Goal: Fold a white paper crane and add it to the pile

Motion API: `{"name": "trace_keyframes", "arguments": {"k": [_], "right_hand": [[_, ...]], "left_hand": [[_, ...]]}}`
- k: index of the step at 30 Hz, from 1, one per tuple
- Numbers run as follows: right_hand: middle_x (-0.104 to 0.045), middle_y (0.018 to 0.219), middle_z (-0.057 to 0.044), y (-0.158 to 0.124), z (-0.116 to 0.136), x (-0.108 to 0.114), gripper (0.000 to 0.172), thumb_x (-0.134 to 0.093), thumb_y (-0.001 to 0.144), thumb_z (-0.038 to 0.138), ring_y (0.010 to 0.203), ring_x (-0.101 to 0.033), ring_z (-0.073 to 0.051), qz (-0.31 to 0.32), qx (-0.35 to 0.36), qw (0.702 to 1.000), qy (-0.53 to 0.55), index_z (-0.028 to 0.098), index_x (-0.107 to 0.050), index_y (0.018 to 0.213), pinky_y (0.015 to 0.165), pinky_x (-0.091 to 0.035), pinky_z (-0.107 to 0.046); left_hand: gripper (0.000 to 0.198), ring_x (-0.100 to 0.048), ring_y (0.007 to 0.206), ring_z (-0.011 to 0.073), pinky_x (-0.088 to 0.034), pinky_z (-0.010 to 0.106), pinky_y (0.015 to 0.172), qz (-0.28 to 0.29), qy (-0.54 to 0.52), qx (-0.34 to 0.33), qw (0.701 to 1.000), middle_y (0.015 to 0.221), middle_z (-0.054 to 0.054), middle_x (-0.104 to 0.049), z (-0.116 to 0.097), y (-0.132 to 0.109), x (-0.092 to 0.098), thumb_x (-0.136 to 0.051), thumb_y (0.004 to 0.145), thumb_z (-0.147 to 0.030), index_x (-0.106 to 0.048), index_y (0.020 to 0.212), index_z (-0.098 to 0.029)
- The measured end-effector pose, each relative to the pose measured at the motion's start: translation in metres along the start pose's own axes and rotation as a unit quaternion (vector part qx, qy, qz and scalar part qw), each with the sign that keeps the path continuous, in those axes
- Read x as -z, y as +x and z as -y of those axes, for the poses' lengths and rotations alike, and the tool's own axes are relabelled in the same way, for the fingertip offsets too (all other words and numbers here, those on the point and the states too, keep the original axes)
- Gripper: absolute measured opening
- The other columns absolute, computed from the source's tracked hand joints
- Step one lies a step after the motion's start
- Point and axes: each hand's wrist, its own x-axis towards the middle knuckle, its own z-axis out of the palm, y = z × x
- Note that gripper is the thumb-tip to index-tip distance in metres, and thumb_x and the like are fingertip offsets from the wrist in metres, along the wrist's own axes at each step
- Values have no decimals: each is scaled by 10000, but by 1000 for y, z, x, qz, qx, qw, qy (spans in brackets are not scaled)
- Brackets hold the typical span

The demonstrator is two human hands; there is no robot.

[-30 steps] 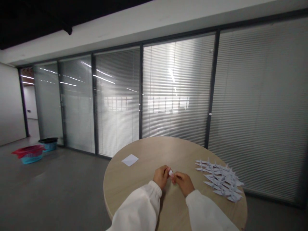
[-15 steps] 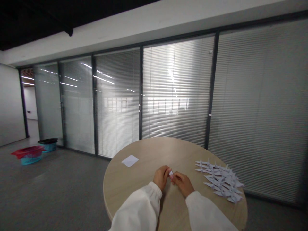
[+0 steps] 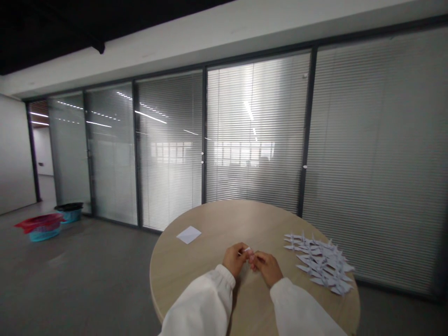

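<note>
Over the middle of the round wooden table (image 3: 210, 214), my left hand (image 3: 235, 258) and my right hand (image 3: 267, 267) meet fingertip to fingertip. Both are closed on a small piece of folded white paper (image 3: 247, 250), mostly hidden by the fingers. A flat white paper sheet (image 3: 189, 234) lies on the table to the left of my hands. Several folded paper cranes (image 3: 324, 261) stand in a close group at the table's right side, beyond my right hand.
On the floor at the far left are a blue basket with a red liner (image 3: 44, 228) and a blue basket with a black liner (image 3: 72, 213). Glass partitions with blinds (image 3: 255, 130) run behind the table.
My fingers have shifted slightly around the small folded paper, which now shows as a thinner white edge. The sheet and the cranes have stayed in place.
</note>
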Motion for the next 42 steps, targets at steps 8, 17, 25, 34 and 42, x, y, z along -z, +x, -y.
{"name": "trace_keyframes", "arguments": {"k": [8, 17, 25, 34, 42], "right_hand": [[-583, 543, -2, -2, -1, -1, 449, -359, 746, 539, 498, -517, -111, 17, 1, 1000, -11, 163, -564, 613, 505, -383, -199], [-531, 523, 21, -1, -4, -4, 405, -356, 753, 524, 491, -489, -111, 3, -7, 1000, 22, 177, -507, 611, 488, -367, -202], [-467, 471, 34, 2, -9, 0, 459, -331, 710, 615, 475, -465, -122, -33, -32, 992, 120, 186, -451, 601, 519, -379, -234], [-345, 443, 70, 4, -6, -3, 396, -509, 641, 554, 400, -403, -87, 45, -68, 936, 341, 175, -424, 563, 472, -369, -232], [-355, 454, 63, 2, -4, -4, 392, -504, 653, 544, 397, -399, -81, 43, -64, 936, 345, 172, -429, 552, 493, -396, -243]], "left_hand": [[300, -472, 494, 94, -346, 195, 486, 4, -28, -4, 1000, 531, 21, -562, 7, 0, 2, -481, 689, -397, -568, 638, -114], [315, -483, 506, 101, -382, 206, 494, 0, -84, 27, 996, 530, 25, -560, -3, 2, 1, -532, 648, -418, -593, 638, -108], [500, -554, 662, 151, -439, 239, 516, 66, -257, 67, 962, 733, 64, -603, -4, 2, 2, -608, 588, -435, -559, 981, -129], [488, -547, 656, 139, -441, 226, 508, 41, -260, 72, 962, 774, 75, -608, -7, 3, 6, -614, 575, -447, -599, 945, -129], [438, -565, 705, 164, -441, 221, 520, 17, -272, 87, 958, 774, 84, -626, -6, 4, 8, -646, 550, -418, -611, 866, -117]]}}
